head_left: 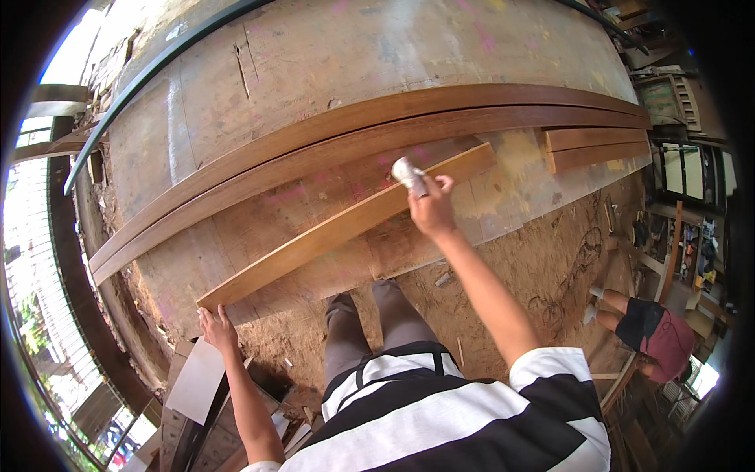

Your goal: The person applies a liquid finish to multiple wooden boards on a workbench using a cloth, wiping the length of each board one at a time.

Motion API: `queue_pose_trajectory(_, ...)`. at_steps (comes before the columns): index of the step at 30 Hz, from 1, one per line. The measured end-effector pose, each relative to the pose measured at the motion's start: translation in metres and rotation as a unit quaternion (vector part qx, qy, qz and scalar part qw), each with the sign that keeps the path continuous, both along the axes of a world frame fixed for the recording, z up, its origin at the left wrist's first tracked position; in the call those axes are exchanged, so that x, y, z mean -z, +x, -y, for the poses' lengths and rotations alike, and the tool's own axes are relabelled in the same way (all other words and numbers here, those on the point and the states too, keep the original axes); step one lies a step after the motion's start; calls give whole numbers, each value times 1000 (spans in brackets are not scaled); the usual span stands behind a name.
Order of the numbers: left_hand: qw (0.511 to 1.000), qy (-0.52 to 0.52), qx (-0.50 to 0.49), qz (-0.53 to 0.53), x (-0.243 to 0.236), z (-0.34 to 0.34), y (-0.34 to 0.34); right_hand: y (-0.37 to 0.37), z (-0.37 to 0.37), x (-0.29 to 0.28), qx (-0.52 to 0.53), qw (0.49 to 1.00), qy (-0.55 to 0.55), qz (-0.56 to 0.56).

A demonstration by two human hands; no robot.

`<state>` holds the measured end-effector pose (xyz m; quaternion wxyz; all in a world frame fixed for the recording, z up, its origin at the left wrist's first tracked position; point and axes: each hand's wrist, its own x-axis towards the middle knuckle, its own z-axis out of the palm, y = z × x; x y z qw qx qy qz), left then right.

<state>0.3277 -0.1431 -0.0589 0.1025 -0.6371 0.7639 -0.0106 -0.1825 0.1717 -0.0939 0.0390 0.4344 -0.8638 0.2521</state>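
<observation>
A narrow brown wooden plank [314, 240] lies slantwise across the worn worktable [377, 55]. At its near left end my left hand [218, 326] grips the tip between thumb and fingers. Over the plank's right part, my right hand [431, 206] is closed round a small whitish, rounded thing with a darker lower part [407, 173]; its exact kind is too blurred to tell. Beyond the plank, two long dark brown boards [370, 118] run side by side nearly the table's whole length.
Two short boards [598, 148] rest at the table's right end. A dark rail [157, 67] curves along the far left. Offcuts and a pale panel [197, 381] lie at the lower left. A bent-over person [664, 342] is off to the right, on the dirt floor [503, 267].
</observation>
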Motion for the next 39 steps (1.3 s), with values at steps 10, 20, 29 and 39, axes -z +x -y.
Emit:
queue_pose_trajectory(10, 1000, 15, -5, 9, -5, 1, -7, 24, 22, -31, -78, 994, -45, 66)
queue_pose_trajectory(20, 1000, 5, -15, 7, -3, 1, -10, -82, -55, -19, 59, 995, 61, -47)
queue_pose_trajectory(29, 1000, 21, -21, 4, -4, 2, -8, -16, 2, -20, -59, 994, 68, -61)
queue_pose_trajectory(39, 999, 27, -12, 20, -3, 1, -14, -70, -46, -18, 44, 998, 50, -2)
